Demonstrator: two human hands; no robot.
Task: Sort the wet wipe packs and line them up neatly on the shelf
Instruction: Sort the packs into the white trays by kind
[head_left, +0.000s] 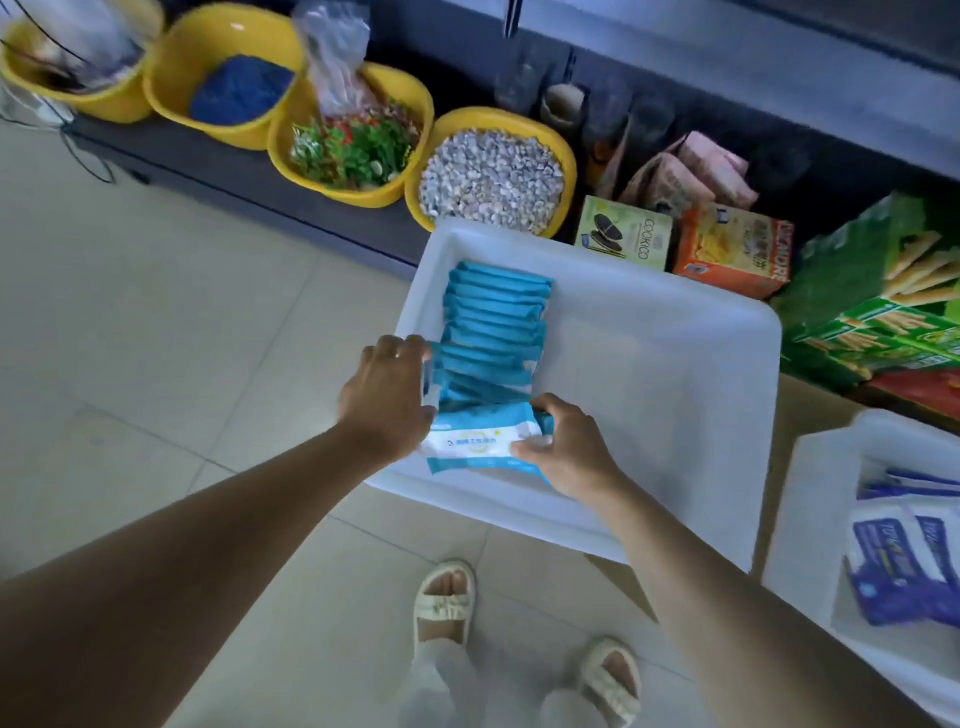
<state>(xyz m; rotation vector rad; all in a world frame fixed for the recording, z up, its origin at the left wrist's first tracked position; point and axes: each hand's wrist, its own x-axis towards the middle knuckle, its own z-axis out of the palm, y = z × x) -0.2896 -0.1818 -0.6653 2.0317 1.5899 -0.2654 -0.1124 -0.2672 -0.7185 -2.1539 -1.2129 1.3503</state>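
Note:
A white plastic bin (675, 364) stands on the floor in front of me. Along its left side runs a row of several light blue wet wipe packs (493, 312) standing on edge. At the near end of the row, one blue and white wet wipe pack (478, 439) faces up, tilted toward me. My right hand (566, 447) grips that pack at its right end, thumb on its front. My left hand (387, 389) holds the left ends of the nearest packs in the row. A second white bin (810, 467) at the right holds dark blue wipe packs (898, 561).
A low dark shelf (249, 171) carries yellow bowls (493, 171) of pebbles, green bits and blue material. Snack boxes (727, 249) and green cartons (883, 312) stand to the right of them. Tiled floor (156, 338) lies to the left; my sandalled feet (447, 597) are below.

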